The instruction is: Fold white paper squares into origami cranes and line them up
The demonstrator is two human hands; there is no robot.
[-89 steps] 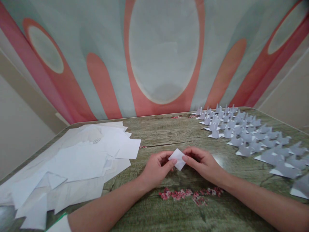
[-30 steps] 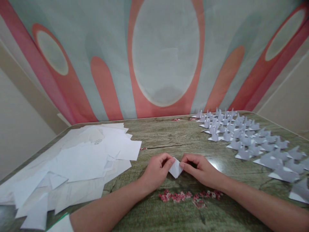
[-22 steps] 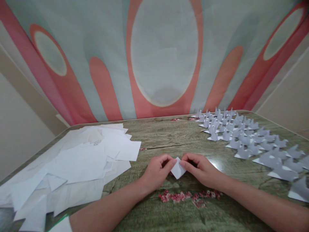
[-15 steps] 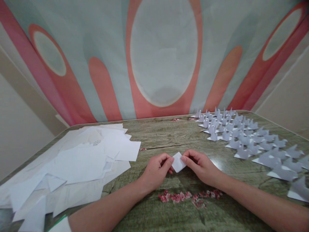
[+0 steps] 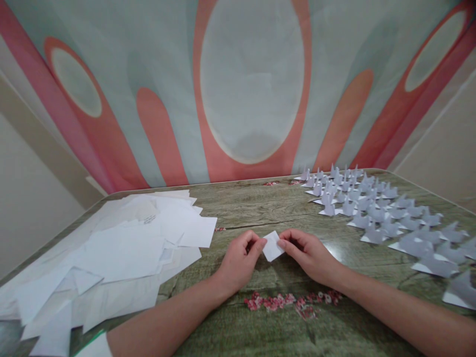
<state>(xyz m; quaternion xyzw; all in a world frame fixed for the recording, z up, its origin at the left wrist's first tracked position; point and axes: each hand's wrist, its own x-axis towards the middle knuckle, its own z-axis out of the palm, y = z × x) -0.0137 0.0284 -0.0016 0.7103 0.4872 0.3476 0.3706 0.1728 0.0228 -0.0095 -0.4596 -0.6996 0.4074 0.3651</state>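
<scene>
So the folded paper square (image 5: 272, 247) sat right between both hands, over the middle of the bench (image 5: 253, 208); couldn't tell if it touched the top. Left hand (image 5: 238, 263) had its left corner pinched, right hand (image 5: 312, 254) gripped it near the right corner, so neither was nearer. It stood cornerwise like a diamond, no real long axis.

Headcount: one square, two hands, one messy heap of white sheets (image 5: 130, 248) off left, and dozens of paper figures (image 5: 374, 234) off right, too overlapped to count exactly, same with the sheets.
</scene>
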